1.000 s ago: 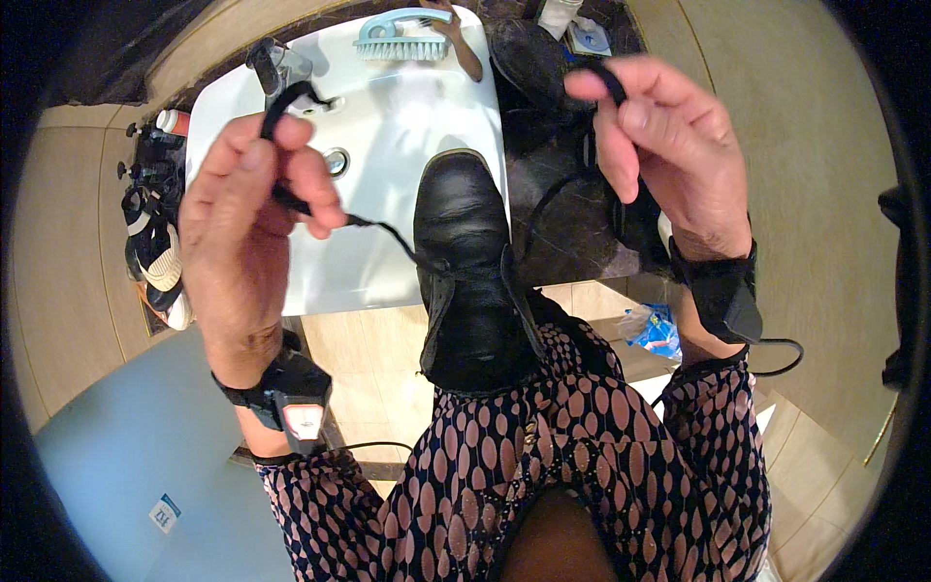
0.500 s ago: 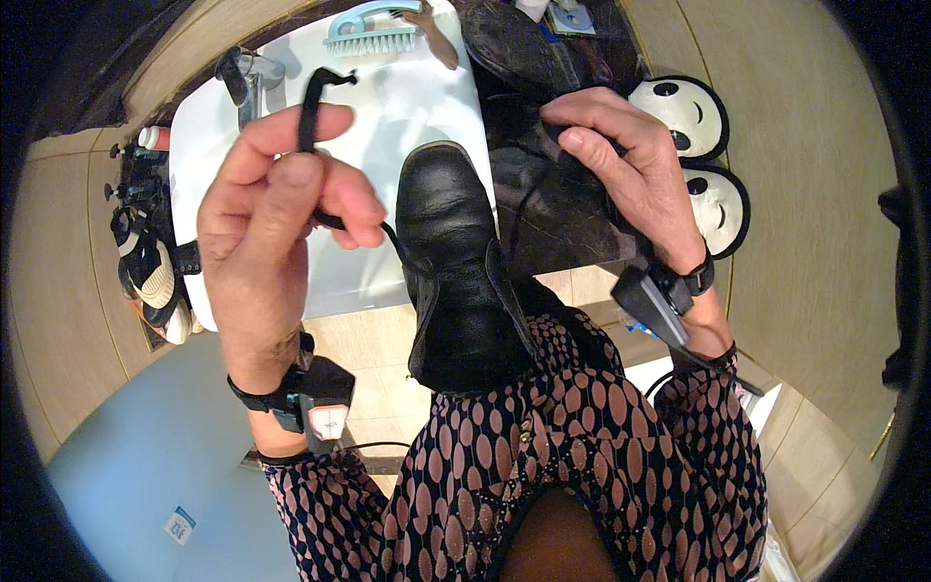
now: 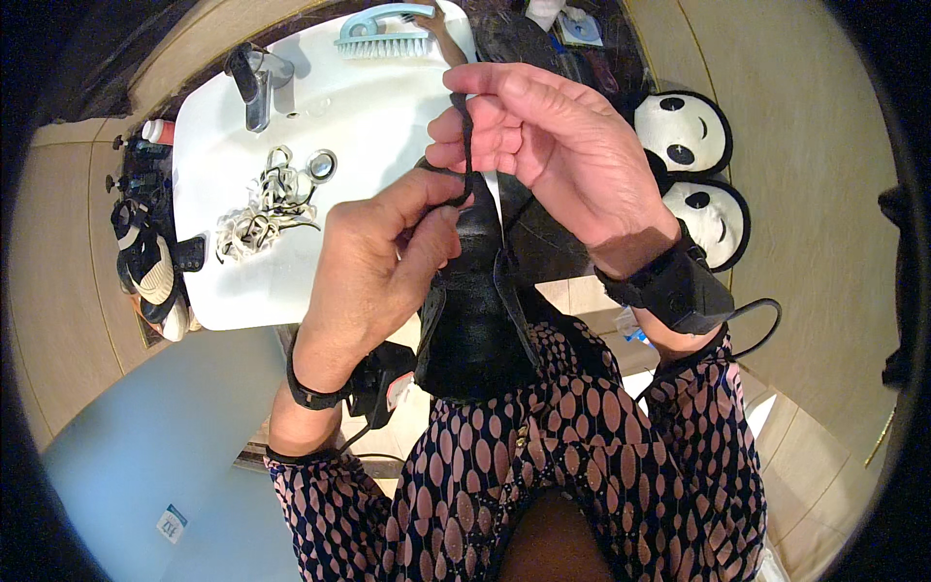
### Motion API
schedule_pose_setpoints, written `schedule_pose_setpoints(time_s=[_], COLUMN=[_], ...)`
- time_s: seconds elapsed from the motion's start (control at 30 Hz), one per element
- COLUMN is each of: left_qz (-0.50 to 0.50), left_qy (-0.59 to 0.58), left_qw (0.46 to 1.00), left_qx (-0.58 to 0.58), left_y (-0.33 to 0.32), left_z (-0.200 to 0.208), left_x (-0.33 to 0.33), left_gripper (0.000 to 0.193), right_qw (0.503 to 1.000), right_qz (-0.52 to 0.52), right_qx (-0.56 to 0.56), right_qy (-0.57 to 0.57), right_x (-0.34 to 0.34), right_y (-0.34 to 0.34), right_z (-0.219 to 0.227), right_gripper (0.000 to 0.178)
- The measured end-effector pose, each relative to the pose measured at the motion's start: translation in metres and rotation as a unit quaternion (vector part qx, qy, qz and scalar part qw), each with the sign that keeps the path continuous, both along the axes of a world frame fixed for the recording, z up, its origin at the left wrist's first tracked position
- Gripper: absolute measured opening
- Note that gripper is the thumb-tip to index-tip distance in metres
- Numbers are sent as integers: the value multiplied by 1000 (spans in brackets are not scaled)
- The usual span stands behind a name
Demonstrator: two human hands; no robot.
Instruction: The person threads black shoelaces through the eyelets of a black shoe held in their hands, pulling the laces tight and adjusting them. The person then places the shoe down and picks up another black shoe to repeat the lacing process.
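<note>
Before me, a black leather shoe extends from my lap toward the sink, its toe largely hidden behind my hands. A black shoelace runs upright between my two hands, above the shoe. My left hand is closed on its lower part, thumb and fingers pinched together. At the upper end my right hand grips the lace between thumb and forefinger, with its other fingers curled and the palm partly turned up.
The white sink holds a tangle of pale and dark laces beside the drain. A faucet and blue brush are at its back. Round black-and-white faces lie right; shoes stand left.
My left hand has moved right and lower with the shoelace, uncovering the tangled laces in the sink. My right hand has come left from the dark counter and taken the lace's upper end.
</note>
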State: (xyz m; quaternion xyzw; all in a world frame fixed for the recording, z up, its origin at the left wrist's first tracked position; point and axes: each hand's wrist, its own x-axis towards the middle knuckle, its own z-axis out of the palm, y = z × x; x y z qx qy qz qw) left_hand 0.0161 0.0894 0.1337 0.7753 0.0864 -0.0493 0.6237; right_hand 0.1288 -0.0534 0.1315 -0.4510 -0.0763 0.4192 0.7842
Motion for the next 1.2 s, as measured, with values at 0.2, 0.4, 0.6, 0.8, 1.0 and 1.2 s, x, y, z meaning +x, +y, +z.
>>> schedule_pose_setpoints(time_s=[0.2, 0.4, 0.6, 0.8, 1.0, 1.2], left_qz=[-16, -30, 15, 81, -16, -4], left_qy=[16, -7, -100, 105, 149, 98], left_qw=[1000, 999, 992, 991, 985, 980], left_qx=[-11, 22, 70, -8, 81, 175], left_y=[0, -2, 10, 21, -1, -7], left_z=[-10, -28, -33, -50, -46, -48], left_x=[0, -6, -10, -56, -75, -73], left_gripper=[14, 14, 21, 13, 34, 32], right_qw=[999, 999, 995, 777, 817, 895], right_qz=[-16, -18, -37, -385, 3, 130], right_qx=[41, 24, 26, -203, -125, -51], right_qy=[-5, -36, -87, -454, -563, -424], right_x=[12, 14, 33, 32, -43, -91], right_y=[4, 6, -5, -16, -15, -11], right_z=[-11, -10, -7, 24, -12, -48], right_gripper=[29, 26, 25, 14, 14, 10])
